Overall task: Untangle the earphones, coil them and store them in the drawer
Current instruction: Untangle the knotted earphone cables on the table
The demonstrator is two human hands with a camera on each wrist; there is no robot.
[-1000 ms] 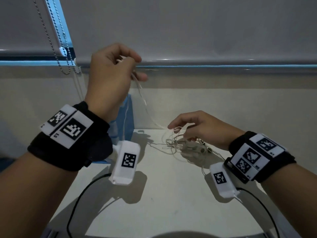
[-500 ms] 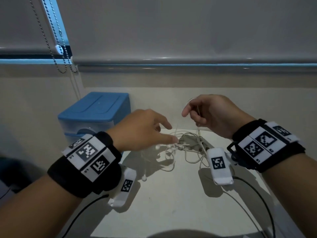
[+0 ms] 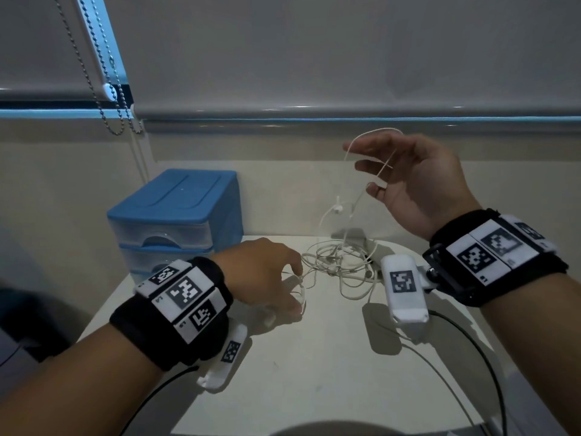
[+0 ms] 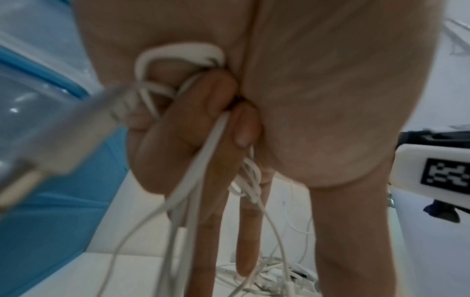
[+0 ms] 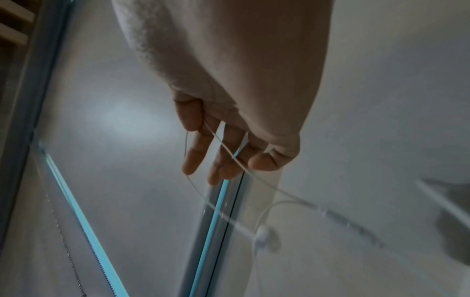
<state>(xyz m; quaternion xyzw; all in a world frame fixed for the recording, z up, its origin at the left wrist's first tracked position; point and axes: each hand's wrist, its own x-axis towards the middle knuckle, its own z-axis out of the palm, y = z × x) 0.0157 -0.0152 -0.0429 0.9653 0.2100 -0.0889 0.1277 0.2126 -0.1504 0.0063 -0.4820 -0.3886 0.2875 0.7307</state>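
Far left, against the wall: a blue drawer unit (image 3: 176, 212) with translucent drawer fronts, all pushed in, standing at the back left corner of the white surface (image 3: 314, 372). Above it, bead chains (image 3: 103, 99) hanging from a lowered grey roller blind (image 3: 314, 51). Just right of the drawer unit, low over the surface: the left hand (image 3: 267, 278), palm down, fingers (image 4: 178, 144) curled round several white cable strands, a loop of cable caught against the palm in the left wrist view. Centre, lying on the surface between both wrists: the tangled earphones (image 3: 339, 265), a loose white heap of loops, one strand running left into the left hand, another rising up to the right. Partway up that rising strand, an earbud (image 3: 338, 210) dangling in the air. Upper right, raised well above the heap: the right hand (image 3: 408, 180), palm turned leftward, fingers (image 5: 195, 158) straight and slightly spread, a thin cable loop draped across them, not pinched. On each wrist: a black band with printed square marker tags and a small white camera housing.
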